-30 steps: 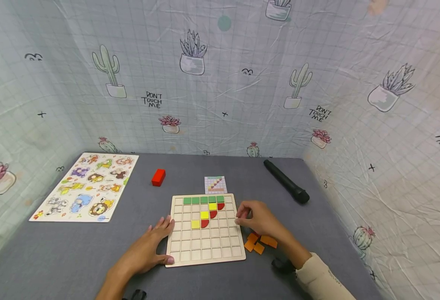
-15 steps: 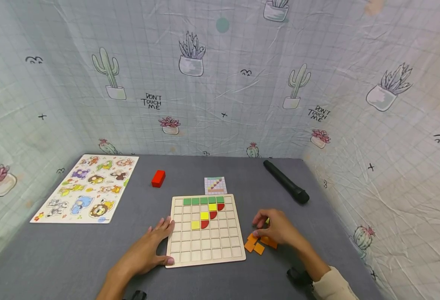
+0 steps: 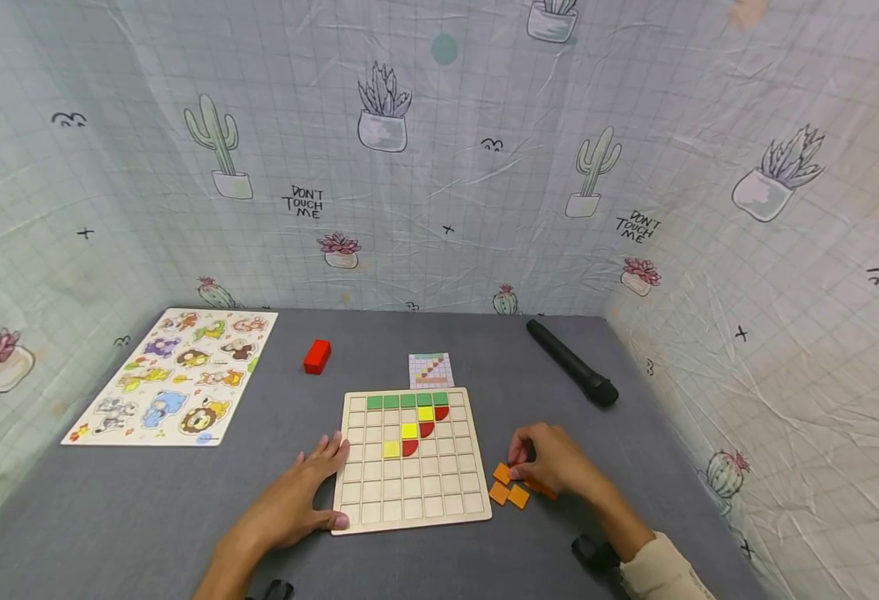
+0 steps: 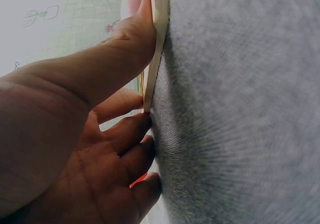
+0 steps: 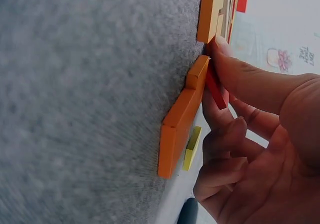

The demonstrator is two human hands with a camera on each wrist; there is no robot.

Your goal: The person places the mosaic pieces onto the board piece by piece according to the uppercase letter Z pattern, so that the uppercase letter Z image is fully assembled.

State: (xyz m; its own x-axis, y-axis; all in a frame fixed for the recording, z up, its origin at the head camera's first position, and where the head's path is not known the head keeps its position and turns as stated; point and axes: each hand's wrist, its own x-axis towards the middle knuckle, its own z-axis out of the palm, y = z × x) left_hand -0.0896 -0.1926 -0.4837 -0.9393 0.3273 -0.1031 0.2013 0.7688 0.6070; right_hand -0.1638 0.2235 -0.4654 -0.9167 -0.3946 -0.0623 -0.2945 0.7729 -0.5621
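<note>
In the head view, a square wooden grid board bears a row of green squares, a diagonal of yellow squares and red quarter-round tiles. My left hand rests along the board's left edge, thumb on its near corner and fingers spread at its side. Right of the board, my right hand pinches a red tile between thumb and index finger, low over the loose tiles. Orange tiles lie around its fingertips. A yellow tile shows beyond them in the right wrist view.
A small pattern card lies at the board's far edge. Farther back are a red block and a black microphone. An animal picture board lies at the left. Printed cloth walls in the grey table.
My right hand has moved from the board's right edge rightward to the loose tiles and now pinches a red one. Some orange tiles have shifted slightly. The left hand has stayed put.
</note>
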